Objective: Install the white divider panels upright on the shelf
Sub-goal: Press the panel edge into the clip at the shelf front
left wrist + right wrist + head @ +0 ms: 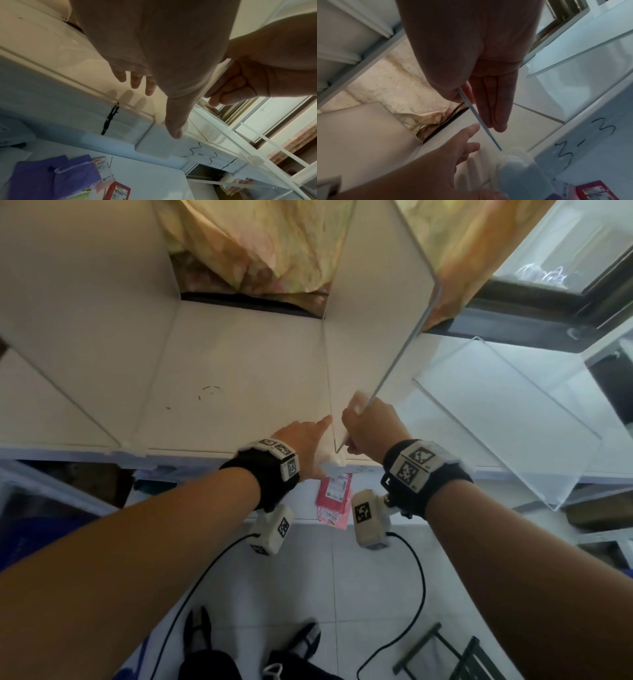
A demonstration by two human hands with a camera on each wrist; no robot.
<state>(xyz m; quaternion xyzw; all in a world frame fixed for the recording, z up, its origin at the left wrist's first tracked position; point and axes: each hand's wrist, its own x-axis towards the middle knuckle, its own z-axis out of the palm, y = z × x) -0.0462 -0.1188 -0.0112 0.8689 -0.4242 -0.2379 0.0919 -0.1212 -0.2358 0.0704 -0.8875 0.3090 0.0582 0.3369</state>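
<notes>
White shelf (239, 364) runs across in front of the person, with a crumpled yellowish cloth (260, 241) behind its back edge and a tiled floor below. Toward the left end one divider panel (85, 302) stands upright. Further right, the left hand (303, 440) lies with fingers straight and spread over the shelf's front edge, its forefinger reaching to the foot of the panel being fitted (373, 302). That panel stands upright, its long axis running from the front edge to the back edge. The right hand (371, 426) has its grip on the panel's near vertical edge, thumb on one face and straight fingers pressed together against the other, so the panel extends up and away from the hand. A white corner connector (513, 155) sits at the front edge under the panel's lower corner, nearer the left hand; seating likely turns on that corner. On the shelf's front face, handwriting reads "3-3" (587, 139). Red packets (334, 491) lie below; their print is unreadable.
</notes>
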